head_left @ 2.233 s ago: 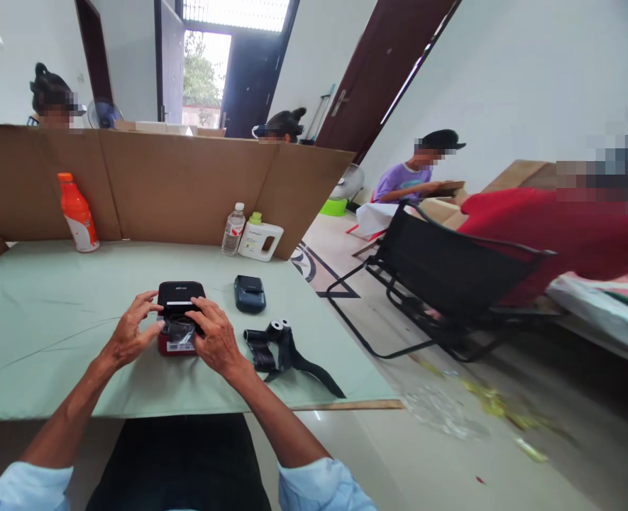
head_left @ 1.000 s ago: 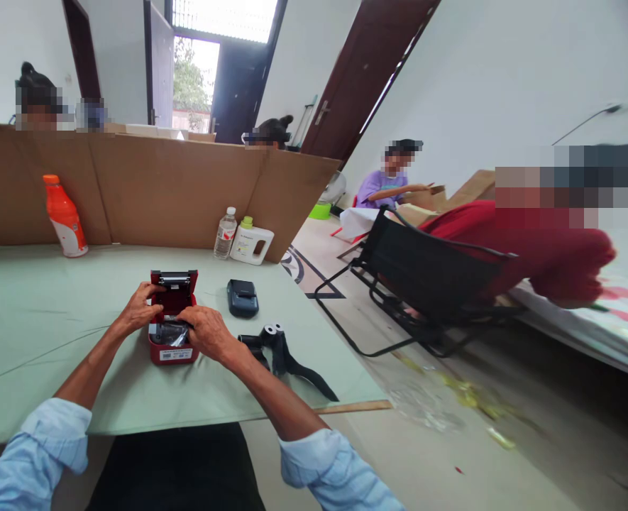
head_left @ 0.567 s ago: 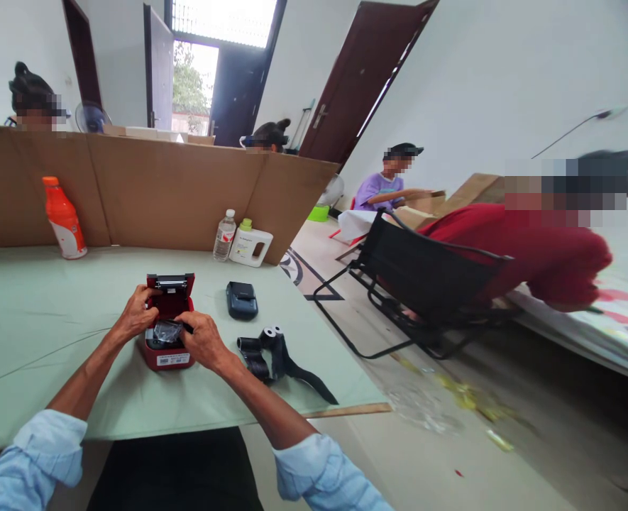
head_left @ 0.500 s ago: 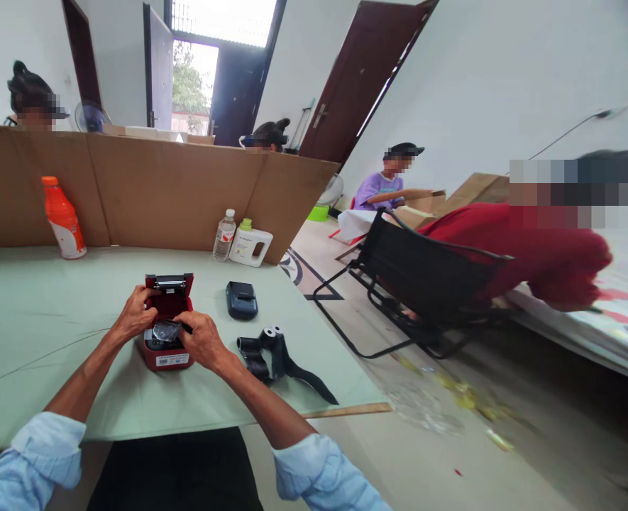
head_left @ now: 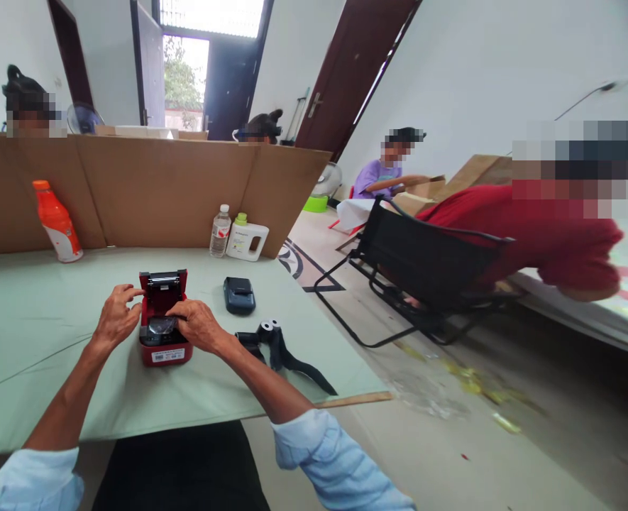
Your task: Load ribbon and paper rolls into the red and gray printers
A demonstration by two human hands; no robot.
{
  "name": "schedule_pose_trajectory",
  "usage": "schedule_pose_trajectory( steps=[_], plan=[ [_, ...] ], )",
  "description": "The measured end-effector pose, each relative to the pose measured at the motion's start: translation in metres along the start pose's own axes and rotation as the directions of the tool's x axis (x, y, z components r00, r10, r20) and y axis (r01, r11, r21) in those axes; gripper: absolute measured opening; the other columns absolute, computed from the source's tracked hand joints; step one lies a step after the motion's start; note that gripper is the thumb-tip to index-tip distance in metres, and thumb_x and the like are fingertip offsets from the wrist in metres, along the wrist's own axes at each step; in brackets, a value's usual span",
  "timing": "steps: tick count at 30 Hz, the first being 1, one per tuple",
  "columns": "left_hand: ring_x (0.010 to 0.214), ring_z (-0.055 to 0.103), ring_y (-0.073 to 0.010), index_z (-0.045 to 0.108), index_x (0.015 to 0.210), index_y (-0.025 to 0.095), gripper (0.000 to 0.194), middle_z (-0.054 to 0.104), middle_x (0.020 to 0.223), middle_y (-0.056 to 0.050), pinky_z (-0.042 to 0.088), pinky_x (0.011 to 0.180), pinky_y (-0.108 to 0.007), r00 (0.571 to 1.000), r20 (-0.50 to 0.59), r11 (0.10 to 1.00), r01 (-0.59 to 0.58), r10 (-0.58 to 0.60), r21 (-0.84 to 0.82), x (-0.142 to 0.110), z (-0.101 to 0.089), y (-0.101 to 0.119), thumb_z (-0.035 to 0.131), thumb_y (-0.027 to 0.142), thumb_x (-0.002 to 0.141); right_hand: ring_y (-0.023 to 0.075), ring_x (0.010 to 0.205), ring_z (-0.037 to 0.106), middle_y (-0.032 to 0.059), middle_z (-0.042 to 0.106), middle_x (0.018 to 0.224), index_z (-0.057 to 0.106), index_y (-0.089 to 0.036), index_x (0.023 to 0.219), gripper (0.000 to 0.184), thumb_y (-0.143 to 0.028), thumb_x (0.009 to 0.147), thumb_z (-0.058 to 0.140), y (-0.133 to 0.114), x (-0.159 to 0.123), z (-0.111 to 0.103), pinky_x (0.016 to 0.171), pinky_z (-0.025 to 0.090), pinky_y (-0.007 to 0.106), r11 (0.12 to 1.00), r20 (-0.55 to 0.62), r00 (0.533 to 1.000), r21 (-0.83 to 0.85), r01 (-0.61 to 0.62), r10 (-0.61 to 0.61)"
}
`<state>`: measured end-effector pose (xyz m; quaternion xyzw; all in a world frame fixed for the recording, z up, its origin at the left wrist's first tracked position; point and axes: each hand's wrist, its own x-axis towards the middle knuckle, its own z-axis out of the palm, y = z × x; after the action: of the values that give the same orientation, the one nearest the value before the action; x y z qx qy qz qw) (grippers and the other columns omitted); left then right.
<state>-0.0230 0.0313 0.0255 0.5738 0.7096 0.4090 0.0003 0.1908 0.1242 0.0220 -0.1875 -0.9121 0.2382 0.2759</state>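
A small red label printer with a raised lid stands on the table in front of me. Inside its compartment lies a clear, shiny piece of plastic film. My right hand reaches in from the right, its fingers closed at the film's edge; the fingertips are partly hidden. Beside the lid's left side, my left hand is held with its fingers apart and nothing in it. To the right of the printer rest a dark, compact device and some black ribbon rolls with a loose strip trailing off.
An orange bottle, a clear water bottle and a white jug stand along a cardboard partition. On the right, a person in red sits in a black folding chair. Plastic scraps litter the floor.
My left hand has come away from the film and moved left, its fingers opening. The right hand has shifted slightly left and up over the compartment. The film now sits lower in the printer.
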Motion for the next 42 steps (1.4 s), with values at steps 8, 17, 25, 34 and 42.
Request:
schedule_pose_trajectory(
  steps=[8,17,25,34,42],
  plan=[
    [0.102,0.069,-0.0281,0.078,0.103,0.024,0.027,0.077,0.108,-0.008,0.061,0.079,-0.041,0.973,0.218,0.997,-0.072,0.075,-0.02,-0.025,-0.009,0.024,0.058,0.032,0.087,0.016,0.076,0.068,-0.0016,0.077,0.082,0.08,-0.019,0.093,0.019,-0.019,0.094,0.061,0.007,0.004,0.001,0.072,0.049,0.023,0.894,-0.085,0.985,0.437,-0.096,0.148],
    [0.107,0.068,-0.0309,0.076,0.114,0.019,0.04,0.076,0.113,-0.011,0.056,0.095,-0.048,0.969,0.248,1.0,-0.027,0.023,0.012,-0.017,-0.011,0.036,0.062,0.038,0.081,0.0153,0.07,0.06,-0.0009,0.069,0.074,0.077,-0.016,0.085,0.028,-0.041,0.09,0.066,0.01,0.014,-0.005,0.067,0.045,0.025,0.766,-0.119,0.983,0.642,-0.031,0.139],
    [0.095,0.072,-0.0274,0.077,0.11,0.018,0.037,0.079,0.107,-0.009,0.057,0.085,-0.039,0.924,0.38,0.973,0.037,0.054,-0.228,0.001,-0.012,0.07,0.063,0.04,0.085,0.0135,0.065,0.056,-0.0006,0.063,0.073,0.074,-0.016,0.083,0.049,-0.065,0.077,0.076,0.009,0.018,-0.028,0.06,0.048,0.025,0.559,-0.127,0.974,0.829,0.0,0.19],
    [0.08,0.069,-0.0218,0.075,0.095,0.014,0.038,0.076,0.09,-0.008,0.055,0.072,-0.031,0.867,0.483,0.889,0.118,0.125,-0.442,0.019,0.006,0.111,0.071,0.05,0.085,0.0139,0.069,0.062,0.0003,0.069,0.078,0.077,-0.017,0.086,0.044,-0.059,0.074,0.081,0.019,0.001,-0.081,0.06,0.055,0.024,0.55,-0.184,0.945,0.835,0.007,0.269],
    [0.071,0.063,-0.0171,0.072,0.091,0.016,0.037,0.071,0.082,-0.004,0.053,0.062,-0.027,0.773,0.602,0.928,0.048,0.2,-0.37,0.041,0.044,0.168,0.07,0.052,0.083,0.0135,0.066,0.063,-0.0006,0.07,0.073,0.075,-0.017,0.081,0.04,-0.054,0.07,0.086,0.051,-0.043,-0.144,0.059,0.054,0.025,0.599,-0.296,0.876,0.801,0.011,0.38]
  ],
)
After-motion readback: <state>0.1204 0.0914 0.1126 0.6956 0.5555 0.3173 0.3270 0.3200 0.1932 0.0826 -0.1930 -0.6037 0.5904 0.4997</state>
